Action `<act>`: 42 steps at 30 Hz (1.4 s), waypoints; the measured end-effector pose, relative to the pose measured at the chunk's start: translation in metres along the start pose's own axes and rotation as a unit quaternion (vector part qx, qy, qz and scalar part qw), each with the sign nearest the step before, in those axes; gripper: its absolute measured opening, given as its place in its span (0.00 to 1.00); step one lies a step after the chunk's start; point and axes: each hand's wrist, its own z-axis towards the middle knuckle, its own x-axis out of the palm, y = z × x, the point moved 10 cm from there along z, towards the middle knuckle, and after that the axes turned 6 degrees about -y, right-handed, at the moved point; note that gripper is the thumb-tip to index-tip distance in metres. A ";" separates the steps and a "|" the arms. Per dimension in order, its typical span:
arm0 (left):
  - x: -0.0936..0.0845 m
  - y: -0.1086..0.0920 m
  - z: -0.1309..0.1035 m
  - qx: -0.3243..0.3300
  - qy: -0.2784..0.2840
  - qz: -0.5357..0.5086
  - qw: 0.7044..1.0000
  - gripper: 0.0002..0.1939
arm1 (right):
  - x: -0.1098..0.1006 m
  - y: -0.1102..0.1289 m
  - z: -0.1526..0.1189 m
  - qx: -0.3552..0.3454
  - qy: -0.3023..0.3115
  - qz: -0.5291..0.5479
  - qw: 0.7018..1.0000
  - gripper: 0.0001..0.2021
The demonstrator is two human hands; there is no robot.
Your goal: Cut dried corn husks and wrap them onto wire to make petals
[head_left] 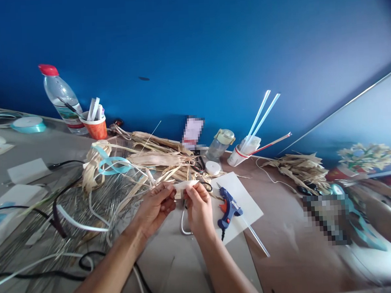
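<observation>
Left hand (pixel 159 204) and right hand (pixel 199 204) are pinching a pale strip (pixel 180 185) that tugging toward nine and three o'clock could tear.

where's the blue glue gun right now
In the head view, the blue glue gun lies right of centre on the white sheet, just to the right of the person's right hand.

Blue wall (pixel 242 39): spans 10 to 2 o'clock, lightest toward 2; small dark mark (pixel 144 78) at 11 o'clock. Pale panel (pixel 371 115): 3 o'clock. Table (pixel 280 269): grey toward 7, brown toward 5 o'clock.
</observation>
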 end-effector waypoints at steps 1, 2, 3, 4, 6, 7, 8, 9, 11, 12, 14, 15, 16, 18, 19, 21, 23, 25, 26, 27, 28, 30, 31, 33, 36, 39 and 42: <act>0.000 0.001 0.000 -0.006 0.003 -0.002 1.000 0.10 | -0.001 0.000 0.001 0.007 -0.005 0.011 1.000 0.13; 0.000 0.002 0.001 -0.011 0.006 -0.006 1.000 0.09 | -0.002 0.000 0.002 0.012 -0.008 0.014 1.000 0.13; 0.001 0.004 0.001 -0.016 0.012 -0.008 1.000 0.09 | -0.002 0.001 0.002 0.017 -0.010 0.012 1.000 0.13; 0.002 0.005 0.000 -0.020 0.020 -0.007 1.000 0.09 | -0.002 0.002 0.001 0.024 -0.013 0.009 1.000 0.13; 0.007 0.007 -0.002 -0.029 0.048 -0.001 0.998 0.09 | 0.000 0.002 -0.001 0.040 -0.015 0.007 0.999 0.12; 0.010 0.009 -0.004 -0.033 0.064 0.005 0.997 0.10 | 0.002 0.002 -0.002 0.048 -0.011 0.008 0.999 0.11; 0.012 0.010 -0.006 -0.035 0.078 0.012 0.996 0.10 | 0.005 0.002 -0.004 0.053 -0.002 0.009 0.999 0.11; 0.014 0.010 -0.007 -0.036 0.090 0.019 0.995 0.11 | 0.008 0.002 -0.005 0.056 0.008 0.010 0.998 0.10; 0.015 0.010 -0.010 -0.035 0.099 0.033 0.994 0.12 | 0.013 0.003 -0.008 0.057 0.029 0.006 0.998 0.09; 0.015 0.010 -0.011 -0.032 0.097 0.039 0.994 0.12 | 0.013 0.003 -0.008 0.057 0.035 0.005 0.998 0.10; 0.014 0.008 -0.010 -0.023 0.091 0.045 0.995 0.12 | 0.012 0.004 -0.007 0.060 0.039 0.011 0.997 0.10; 0.014 0.007 -0.010 -0.017 0.085 0.046 0.995 0.12 | 0.011 0.004 -0.006 0.063 0.041 0.018 0.997 0.09; 0.014 0.005 -0.009 -0.011 0.076 0.045 0.996 0.11 | 0.011 0.005 -0.005 0.066 0.046 0.024 0.996 0.09; 0.012 0.003 -0.006 0.002 0.050 0.037 0.998 0.10 | 0.014 0.006 -0.005 0.072 0.067 0.028 0.995 0.08; 0.010 0.001 -0.005 0.007 0.036 0.031 0.999 0.10 | 0.017 0.006 -0.006 0.071 0.081 0.028 0.994 0.08; 0.008 -0.002 -0.002 0.020 0.013 0.016 1.000 0.09 | 0.022 0.008 -0.008 0.058 0.099 0.028 0.993 0.09; 0.006 -0.002 -0.001 0.024 0.007 0.006 1.000 0.10 | 0.023 0.008 -0.010 0.041 0.092 0.034 0.994 0.08; 0.006 0.000 -0.001 0.014 0.007 0.006 1.000 0.10 | 0.016 0.004 -0.009 0.042 0.055 0.044 0.997 0.09; 0.005 0.002 -0.001 0.006 0.006 0.007 1.000 0.10 | 0.012 0.001 -0.008 0.052 0.031 0.049 0.997 0.10; 0.005 0.004 -0.001 -0.001 0.006 0.008 1.000 0.11 | 0.007 -0.003 -0.007 0.066 0.009 0.052 0.996 0.11; 0.005 0.005 -0.001 -0.007 0.008 0.011 1.000 0.11 | 0.004 -0.006 -0.006 0.084 -0.005 0.054 0.995 0.12; 0.007 0.007 0.000 -0.011 0.016 0.018 1.000 0.12 | 0.004 -0.012 -0.006 0.121 -0.005 0.064 0.991 0.12; 0.007 0.008 0.000 -0.013 0.018 0.021 1.000 0.12 | 0.006 -0.013 -0.006 0.138 0.003 0.076 0.987 0.12; 0.007 0.009 0.000 -0.019 0.010 0.024 0.999 0.14 | 0.010 -0.015 -0.008 0.168 0.015 0.111 0.979 0.11; 0.006 0.011 0.000 -0.028 0.002 0.026 0.999 0.15 | 0.012 -0.015 -0.010 0.190 0.017 0.150 0.970 0.10; 0.009 0.010 -0.002 -0.025 0.024 0.037 0.999 0.14 | 0.015 -0.017 -0.012 0.208 0.033 0.167 0.963 0.10; 0.011 0.007 -0.003 -0.013 0.048 0.052 0.997 0.12 | 0.020 -0.020 -0.015 0.233 0.062 0.160 0.957 0.10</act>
